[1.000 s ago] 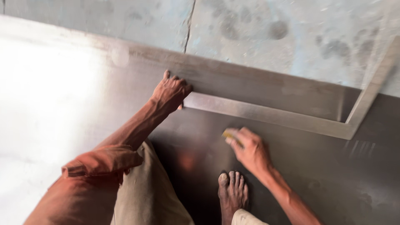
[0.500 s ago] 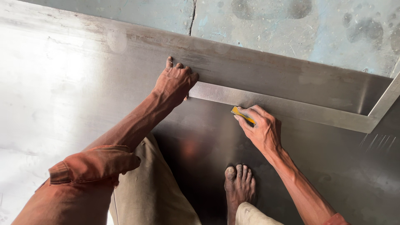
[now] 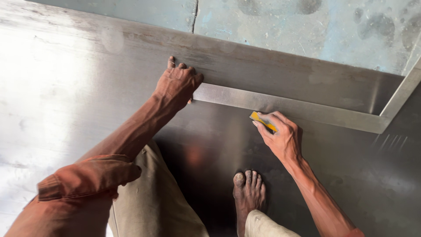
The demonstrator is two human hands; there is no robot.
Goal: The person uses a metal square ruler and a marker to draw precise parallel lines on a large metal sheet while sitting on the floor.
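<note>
A large steel sheet (image 3: 74,87) lies on the floor under me. On it rests a big metal L-shaped square (image 3: 307,107), its long arm running left to right and its short arm rising at the right edge. My left hand (image 3: 177,83) presses flat on the left end of the long arm. My right hand (image 3: 280,134) grips a small yellow marking tool (image 3: 262,120), its tip against the lower edge of the square's long arm.
My bare foot (image 3: 249,193) stands on the sheet below my right hand, and my knee in beige trousers (image 3: 158,197) is bent beside it. A grey-blue concrete floor (image 3: 285,22) with a crack lies beyond the sheet's far edge. Bright glare covers the sheet's left part.
My right hand has risen from the sheet to the square's lower edge with the yellow tool. My left hand stays pressed on the square's left end.
</note>
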